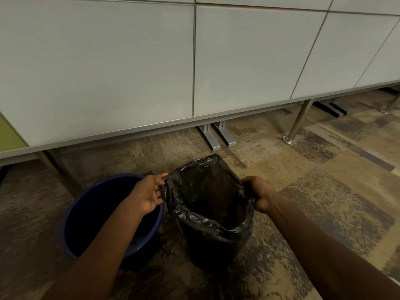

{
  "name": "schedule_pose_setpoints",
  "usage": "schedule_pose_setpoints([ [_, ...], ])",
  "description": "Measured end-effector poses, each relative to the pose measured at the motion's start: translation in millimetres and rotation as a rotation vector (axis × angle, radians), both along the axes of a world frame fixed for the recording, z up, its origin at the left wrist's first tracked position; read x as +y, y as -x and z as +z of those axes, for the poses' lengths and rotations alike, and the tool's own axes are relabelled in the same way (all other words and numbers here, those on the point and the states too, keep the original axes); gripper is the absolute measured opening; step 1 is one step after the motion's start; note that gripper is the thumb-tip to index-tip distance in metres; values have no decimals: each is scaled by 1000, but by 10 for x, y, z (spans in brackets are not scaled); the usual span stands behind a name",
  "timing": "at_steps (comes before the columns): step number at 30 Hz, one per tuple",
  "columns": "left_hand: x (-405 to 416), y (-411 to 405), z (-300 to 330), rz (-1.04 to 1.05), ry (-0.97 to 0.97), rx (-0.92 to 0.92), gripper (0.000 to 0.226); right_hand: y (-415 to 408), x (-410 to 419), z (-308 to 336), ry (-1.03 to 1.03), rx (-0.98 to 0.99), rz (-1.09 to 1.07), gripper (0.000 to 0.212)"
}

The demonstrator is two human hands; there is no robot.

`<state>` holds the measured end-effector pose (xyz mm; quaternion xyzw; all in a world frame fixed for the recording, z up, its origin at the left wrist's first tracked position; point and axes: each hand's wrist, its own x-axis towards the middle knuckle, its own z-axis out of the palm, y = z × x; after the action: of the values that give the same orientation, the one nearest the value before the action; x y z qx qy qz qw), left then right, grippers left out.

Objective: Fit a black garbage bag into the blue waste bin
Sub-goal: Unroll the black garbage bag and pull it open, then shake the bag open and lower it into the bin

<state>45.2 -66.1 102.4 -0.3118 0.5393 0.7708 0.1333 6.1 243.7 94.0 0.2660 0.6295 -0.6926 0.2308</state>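
A black garbage bag (213, 213) hangs open between my hands, its mouth spread wide and its bottom near the carpet. My left hand (149, 194) pinches the left edge of the bag's mouth. My right hand (258, 194) grips the right edge, fingers curled over the plastic. The round blue waste bin (86, 215) stands on the floor just left of the bag, beneath my left forearm. Its inside is dark and looks bare; the bag is beside the bin, not in it.
A long white partition wall (151, 72) runs across ahead, raised off the floor on metal feet (218, 137) and a slanted metal leg (297, 124). Patterned brown carpet (313, 180) stretches to the right. A green panel (8, 137) shows at the far left.
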Motion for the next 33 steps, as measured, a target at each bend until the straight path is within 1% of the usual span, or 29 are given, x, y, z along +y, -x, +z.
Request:
schedule_pose_setpoints([
  [1, -28, -11, 7, 7, -34, 7, 52, -18, 11, 57, 68, 27, 13, 25],
  [2, -53, -28, 13, 11, -81, 32, 55, -23, 31, 117, 185, 81, 7, 27],
  [4, -105, -89, 23, 1, -152, 120, 55, 8, 105, 196, 478, 226, -41, 26],
  [5, -130, -146, 10, -27, -163, 152, 54, 5, 148, 177, 545, 274, -28, 29],
  [6, -145, -189, -7, -80, -153, 169, 54, -23, 161, 134, 484, 273, -1, 30],
  [9, -151, -258, -106, -280, -29, 131, 57, -110, 187, -140, -13, 141, 58, 28],
  [10, -145, -258, -136, -318, 31, 111, 57, -136, 181, -163, -99, 133, 80, 29],
  [11, -132, -253, -151, -337, 70, 94, 57, -143, 170, -152, -121, 155, 107, 31],
  [13, -111, -213, -145, -311, 97, 79, 56, -107, 161, -36, -84, 211, 108, 30],
  [15, -99, -136, -159, -234, 109, 65, 56, -30, 160, 84, -42, 231, 64, 28],
  [17, -85, -61, -156, -143, 98, 32, 52, 47, 149, 170, 43, 206, 4, 29],
  [19, -44, -28, -106, -76, 55, 2, 37, 111, 117, 259, 115, 155, -92, 33],
  [21, -4, -39, -33, -52, -25, -5, 24, 170, 85, 340, 106, 138, -134, 36],
  [22, 6, -48, -5, -63, -63, 9, 22, 186, 65, 387, 85, 146, -132, 41],
  [24, 29, -61, 41, -116, -101, 57, 19, 206, 37, 483, 38, 170, -91, 64],
  [25, 30, -64, 66, -151, -98, 81, 21, 198, 19, 556, 9, 199, -36, 73],
  [26, 26, -70, 105, -175, -95, 101, 23, 186, 0, 634, -25, 238, 32, 76],
  [27, 26, -63, 138, -189, -93, 117, 25, 162, -26, 734, -73, 284, 104, 73],
  [29, 16, -64, 279, -195, -85, 157, 25, 160, -82, 905, -145, 387, 187, 59],
  [31, -16, -53, 460, -185, -71, 221, 22, 190, -184, 1067, -145, 457, 219, 30],
  [32, -49, -44, 554, -173, -65, 257, 20, 201, -247, 1147, -125, 487, 227, 21],
  [33, -92, -38, 662, -161, -63, 293, 17, 222, -333, 1223, -97, 509, 236, 18],
])
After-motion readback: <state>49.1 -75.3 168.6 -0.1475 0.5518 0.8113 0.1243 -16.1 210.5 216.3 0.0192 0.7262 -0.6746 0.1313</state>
